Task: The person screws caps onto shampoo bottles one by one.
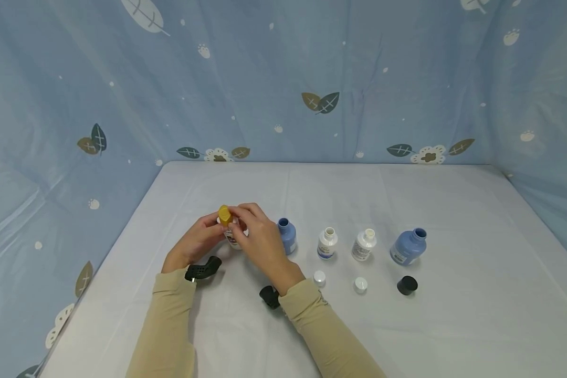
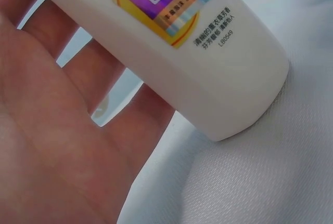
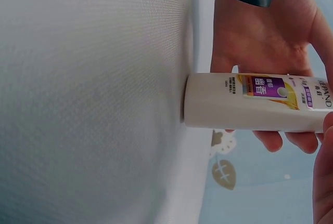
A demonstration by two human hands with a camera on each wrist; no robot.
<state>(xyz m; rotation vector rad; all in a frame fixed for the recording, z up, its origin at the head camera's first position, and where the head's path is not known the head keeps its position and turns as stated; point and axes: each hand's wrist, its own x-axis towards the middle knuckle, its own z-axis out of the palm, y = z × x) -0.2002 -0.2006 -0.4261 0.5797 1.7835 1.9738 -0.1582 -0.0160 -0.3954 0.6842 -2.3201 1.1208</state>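
Observation:
A white shampoo-style bottle (image 3: pixel 208 102) with a purple label stands upright, its base at the white tablecloth in both wrist views. Its yellow cap (image 1: pixel 224 216) shows on top in the head view. My left hand (image 1: pixel 196 242) holds the bottle from the left side, with fingers wrapped behind it. From the right, my right hand (image 1: pixel 263 239) has its thumb and fingers around the yellow cap. Just beyond the right hand is an uncapped blue bottle (image 1: pixel 289 239), partly hidden by it.
Two small white bottles (image 1: pixel 327 242) (image 1: pixel 364 245) and another uncapped blue bottle (image 1: pixel 408 247) stand to the right. In front of them lie two white caps (image 1: pixel 319 278) (image 1: pixel 360 285) and a black cap (image 1: pixel 407 285). A blue patterned curtain (image 1: pixel 274 68) hangs behind the table.

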